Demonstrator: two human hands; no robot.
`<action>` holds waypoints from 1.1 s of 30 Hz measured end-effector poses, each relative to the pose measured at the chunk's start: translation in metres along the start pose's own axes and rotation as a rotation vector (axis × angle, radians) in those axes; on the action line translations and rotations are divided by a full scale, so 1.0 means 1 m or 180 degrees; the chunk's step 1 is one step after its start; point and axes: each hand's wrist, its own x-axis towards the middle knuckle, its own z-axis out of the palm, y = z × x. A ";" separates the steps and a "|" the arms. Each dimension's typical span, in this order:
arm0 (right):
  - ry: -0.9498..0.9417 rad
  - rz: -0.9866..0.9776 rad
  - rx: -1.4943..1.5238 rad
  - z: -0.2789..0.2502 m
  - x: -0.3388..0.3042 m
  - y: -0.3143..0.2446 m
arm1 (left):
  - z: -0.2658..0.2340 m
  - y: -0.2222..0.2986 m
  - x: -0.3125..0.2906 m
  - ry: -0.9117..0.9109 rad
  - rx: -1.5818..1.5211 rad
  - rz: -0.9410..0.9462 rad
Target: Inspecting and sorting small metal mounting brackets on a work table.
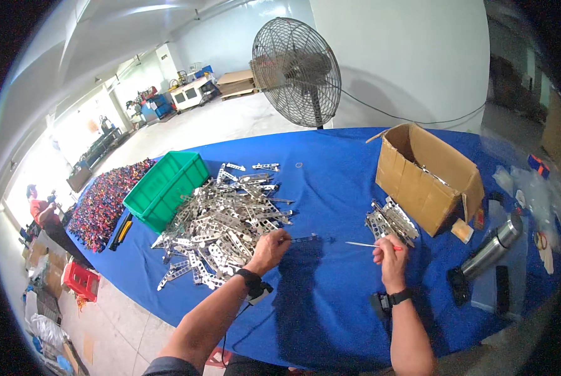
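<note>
My left hand (269, 252) is closed, pinching one end of a perforated metal strip (305, 239) that points right over the blue cloth. My right hand (391, 262) grips a screwdriver (362, 244), a slim tool with a thin pale shaft and a red handle; its tip points left toward the strip, with a gap between them. Beside my left hand spreads a large heap of perforated metal strips (221, 216). A smaller stack of similar strips (390, 220) lies just beyond my right hand, against the cardboard box.
An open cardboard box (412, 178) stands at right, near a steel flask (493, 245). At left are a green bin (167, 194) and a multicoloured pile of small parts (108, 203). A large fan (297, 72) stands behind the table. Another person (44, 213) is far left.
</note>
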 end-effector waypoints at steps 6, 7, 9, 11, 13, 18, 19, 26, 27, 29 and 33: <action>-0.0063 0.0187 0.0259 0.007 -0.004 0.001 | 0.053 0.018 0.006 0.0103 -0.0414 -0.0617; -0.0042 0.0234 0.0316 0.008 -0.005 0.000 | 0.058 0.019 0.006 0.0143 -0.0533 -0.0544; -0.0091 0.0210 0.0360 0.009 -0.004 0.003 | 0.064 0.025 0.006 0.0130 -0.0512 -0.0503; -0.0180 0.0180 0.0387 0.008 -0.004 0.009 | 0.073 0.021 0.005 0.0323 -0.0602 -0.0231; -0.0225 0.0156 0.0347 0.012 -0.005 0.010 | 0.072 0.022 0.001 0.0529 -0.0671 0.0008; -0.0347 0.0110 0.0225 0.017 -0.006 0.016 | 0.071 0.024 0.000 0.0316 -0.0606 -0.0103; -0.0358 0.0137 0.0195 0.016 -0.006 0.018 | 0.071 0.025 0.000 0.0313 -0.0632 -0.0136; -0.0520 -0.0081 0.0002 0.020 -0.005 0.025 | 0.070 0.027 -0.002 0.0279 -0.0515 -0.0017; -0.0526 -0.0080 0.0037 0.020 -0.005 0.026 | 0.071 0.026 -0.002 0.0375 -0.0527 0.0158; -0.0571 0.0035 0.0096 0.021 -0.006 0.022 | 0.071 0.024 -0.002 0.0288 -0.0639 0.0006; -0.0537 0.0198 0.0074 0.018 -0.006 0.021 | 0.071 0.022 -0.002 0.0280 -0.0746 -0.0100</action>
